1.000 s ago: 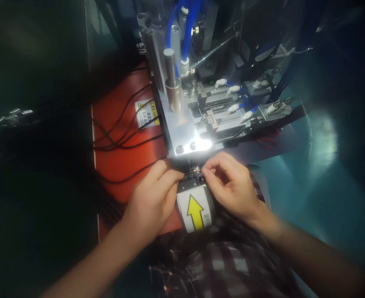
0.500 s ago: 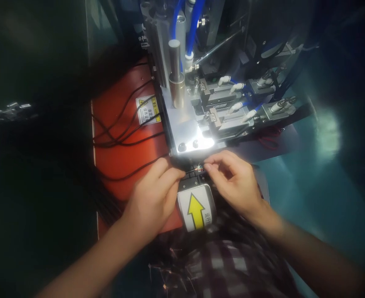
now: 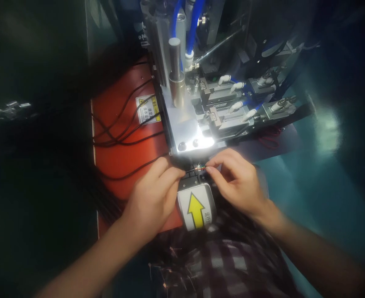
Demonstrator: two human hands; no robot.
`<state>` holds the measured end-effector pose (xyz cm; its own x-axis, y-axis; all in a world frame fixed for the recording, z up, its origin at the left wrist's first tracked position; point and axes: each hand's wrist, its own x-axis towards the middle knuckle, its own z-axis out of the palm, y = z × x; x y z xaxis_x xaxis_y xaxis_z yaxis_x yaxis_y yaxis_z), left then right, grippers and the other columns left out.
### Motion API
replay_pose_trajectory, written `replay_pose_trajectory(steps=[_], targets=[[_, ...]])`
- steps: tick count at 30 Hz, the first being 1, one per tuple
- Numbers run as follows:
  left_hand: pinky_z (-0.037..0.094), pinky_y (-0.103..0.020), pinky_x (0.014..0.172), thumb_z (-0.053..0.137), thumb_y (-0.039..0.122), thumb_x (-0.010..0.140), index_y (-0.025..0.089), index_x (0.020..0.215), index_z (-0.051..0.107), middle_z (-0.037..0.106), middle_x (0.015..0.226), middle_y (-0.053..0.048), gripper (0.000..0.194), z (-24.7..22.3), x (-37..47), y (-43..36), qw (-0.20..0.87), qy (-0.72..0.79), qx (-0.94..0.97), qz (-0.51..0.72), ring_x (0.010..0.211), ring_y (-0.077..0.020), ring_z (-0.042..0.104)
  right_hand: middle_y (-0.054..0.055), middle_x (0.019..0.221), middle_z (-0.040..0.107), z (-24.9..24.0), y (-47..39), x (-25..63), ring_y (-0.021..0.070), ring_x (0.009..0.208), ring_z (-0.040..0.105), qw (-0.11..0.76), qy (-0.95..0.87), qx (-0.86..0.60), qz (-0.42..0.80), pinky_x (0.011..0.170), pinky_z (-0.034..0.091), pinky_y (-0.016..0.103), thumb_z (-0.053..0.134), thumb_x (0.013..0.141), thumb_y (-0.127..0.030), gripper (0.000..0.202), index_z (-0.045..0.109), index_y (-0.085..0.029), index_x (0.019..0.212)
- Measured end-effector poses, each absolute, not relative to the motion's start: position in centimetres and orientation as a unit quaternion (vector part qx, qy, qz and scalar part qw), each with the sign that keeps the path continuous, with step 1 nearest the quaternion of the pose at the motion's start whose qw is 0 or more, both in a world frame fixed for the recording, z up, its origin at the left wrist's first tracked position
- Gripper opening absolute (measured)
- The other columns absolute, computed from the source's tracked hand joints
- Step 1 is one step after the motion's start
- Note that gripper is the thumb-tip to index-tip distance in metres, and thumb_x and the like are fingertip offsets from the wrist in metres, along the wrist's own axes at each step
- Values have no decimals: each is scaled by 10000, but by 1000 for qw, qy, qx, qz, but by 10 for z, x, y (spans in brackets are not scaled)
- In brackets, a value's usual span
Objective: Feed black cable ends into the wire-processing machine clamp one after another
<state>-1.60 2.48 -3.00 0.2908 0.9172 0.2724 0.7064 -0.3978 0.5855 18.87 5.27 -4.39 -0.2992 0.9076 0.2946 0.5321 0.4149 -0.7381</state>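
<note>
My left hand (image 3: 156, 194) pinches a thin black cable (image 3: 190, 170) whose stripped end points right. Thin coloured wires (image 3: 202, 167) fan from that end, and the fingertips of my right hand (image 3: 232, 180) are closed on them. Both hands hold the cable just in front of the machine's bright metal plate (image 3: 185, 134). Beneath it sits a dark fixture, partly hidden by the fingers. Just below, a white label with a yellow arrow (image 3: 196, 210) faces up on a rounded block between my wrists.
Several black cables (image 3: 123, 142) lie across the orange-red surface (image 3: 133, 161) at left, near a warning label (image 3: 149, 109). A metal post (image 3: 176, 74) rises from the plate. Pneumatic cylinders (image 3: 229, 118) with white fittings and blue tubes (image 3: 195, 25) stand behind, at right.
My right hand's fingertips have shifted slightly right along the coloured wires, and more of the wires shows. My left hand keeps its place on the cable.
</note>
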Motion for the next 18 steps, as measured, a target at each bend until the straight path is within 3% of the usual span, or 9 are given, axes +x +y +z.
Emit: replay_pose_trajectory(steps=[9, 18], targets=[[448, -172, 649, 511, 59, 887, 158, 933, 626, 511, 828, 4, 159, -29, -16, 25, 182, 519, 783, 290, 723, -77, 535, 36, 780, 614, -42, 53, 182, 143, 660, 544, 358, -746, -484, 285, 538, 426, 270, 600, 841, -149, 44, 610, -187, 820], [470, -171, 626, 494, 57, 889, 165, 936, 642, 514, 809, -3, 188, -30, -17, 24, 181, 529, 779, 283, 691, -80, 557, 13, 764, 574, -46, 51, 178, 135, 661, 527, 346, -629, -542, 437, 594, 421, 273, 564, 878, -201, 109, 596, -182, 776]])
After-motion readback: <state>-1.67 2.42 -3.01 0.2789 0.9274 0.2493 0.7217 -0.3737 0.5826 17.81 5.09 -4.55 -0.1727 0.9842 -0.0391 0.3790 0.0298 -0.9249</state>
